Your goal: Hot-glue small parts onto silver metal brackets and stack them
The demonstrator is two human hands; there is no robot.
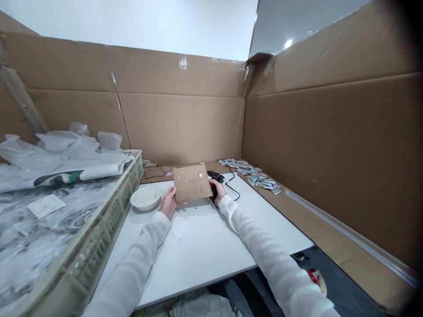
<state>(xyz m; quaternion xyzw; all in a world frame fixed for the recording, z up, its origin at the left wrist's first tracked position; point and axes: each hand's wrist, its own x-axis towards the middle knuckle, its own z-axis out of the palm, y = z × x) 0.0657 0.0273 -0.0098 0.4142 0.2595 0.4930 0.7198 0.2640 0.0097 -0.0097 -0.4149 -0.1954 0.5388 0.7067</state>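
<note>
My left hand is closed on the left edge of a square piece of brown cardboard, thumb along its lower edge. The cardboard is tilted up towards me above the table, with white blobs and small specks on its face. My right hand, at the cardboard's right edge, is wrapped round the handle of a black corded tool with a red part, which looks like a hot glue gun. The cardboard hides part of that tool. Left of my left hand, a shallow white bowl rests on the white table.
A cream plastic crate full of clear plastic bags stands along the left. Several small silvery packets lie at the back right. A black cord loops over the table. Tall cardboard walls enclose the back and right.
</note>
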